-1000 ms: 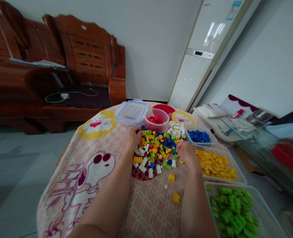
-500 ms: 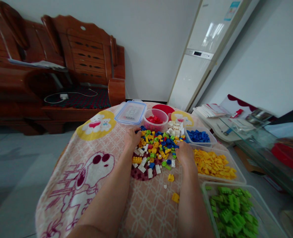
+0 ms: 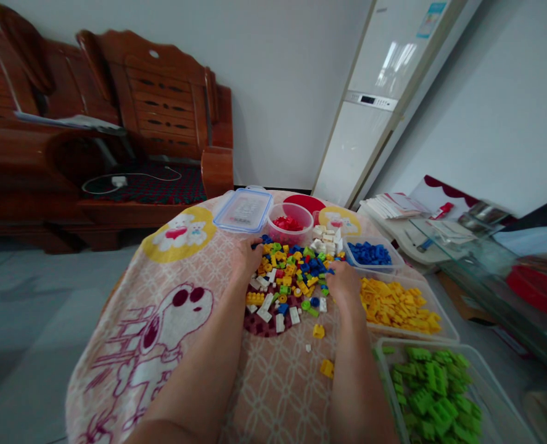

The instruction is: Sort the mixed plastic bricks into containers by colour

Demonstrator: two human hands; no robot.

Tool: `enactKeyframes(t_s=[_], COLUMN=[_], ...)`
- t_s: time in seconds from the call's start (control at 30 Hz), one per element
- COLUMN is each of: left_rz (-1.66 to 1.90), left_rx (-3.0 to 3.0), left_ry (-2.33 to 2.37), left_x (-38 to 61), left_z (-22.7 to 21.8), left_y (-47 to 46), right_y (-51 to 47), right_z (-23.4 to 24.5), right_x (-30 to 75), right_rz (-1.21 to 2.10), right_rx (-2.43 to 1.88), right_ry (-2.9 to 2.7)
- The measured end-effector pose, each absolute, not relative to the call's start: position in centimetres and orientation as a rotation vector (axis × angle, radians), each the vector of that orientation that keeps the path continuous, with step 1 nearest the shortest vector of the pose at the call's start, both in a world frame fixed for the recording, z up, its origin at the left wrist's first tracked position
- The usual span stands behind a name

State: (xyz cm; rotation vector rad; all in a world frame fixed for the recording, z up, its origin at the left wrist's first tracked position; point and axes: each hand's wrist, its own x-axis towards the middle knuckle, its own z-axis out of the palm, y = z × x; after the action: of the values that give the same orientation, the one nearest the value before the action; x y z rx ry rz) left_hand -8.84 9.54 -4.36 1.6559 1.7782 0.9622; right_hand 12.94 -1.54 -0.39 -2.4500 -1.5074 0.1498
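From my end I see a heap of mixed bricks (image 3: 290, 270) on the patterned tablecloth (image 3: 277, 394); the left hand (image 3: 246, 257) has its fingers part-curled at the heap's left edge, the right hand (image 3: 345, 284) bends its fingers at the right edge, beside blue pieces (image 3: 316, 266); I cannot tell from here how wide either set is parted or whether it grips anything; the blue-brick tub (image 3: 378, 269) stands just beyond the right hand.

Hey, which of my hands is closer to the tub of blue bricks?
Right. Your right hand is just left of the tub of blue bricks and nearer you; your left hand is across the mixed brick pile, farther left.
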Motion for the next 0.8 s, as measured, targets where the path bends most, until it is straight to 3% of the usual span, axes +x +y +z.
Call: enactKeyframes(t_s=[0.4,0.63,0.8], left_rz=[0.958,0.962,0.949], left_rx=[1.644,1.666,1.673], left_ry=[1.781,1.775,1.783], left_x=[-8.8,-8.9,-8.8], left_z=[-4.5,-4.9,-4.6], left_y=[9.5,9.8,9.7], right_y=[-1.8,-1.8,-1.8], right_z=[-1.6,-1.1,-0.5], right_x=[17.0,16.8,14.7], right_rz=[0.288,0.322,0.57], right_rx=[-1.696,-1.716,-1.81], right_ry=[-0.758,-0.82,-1.141])
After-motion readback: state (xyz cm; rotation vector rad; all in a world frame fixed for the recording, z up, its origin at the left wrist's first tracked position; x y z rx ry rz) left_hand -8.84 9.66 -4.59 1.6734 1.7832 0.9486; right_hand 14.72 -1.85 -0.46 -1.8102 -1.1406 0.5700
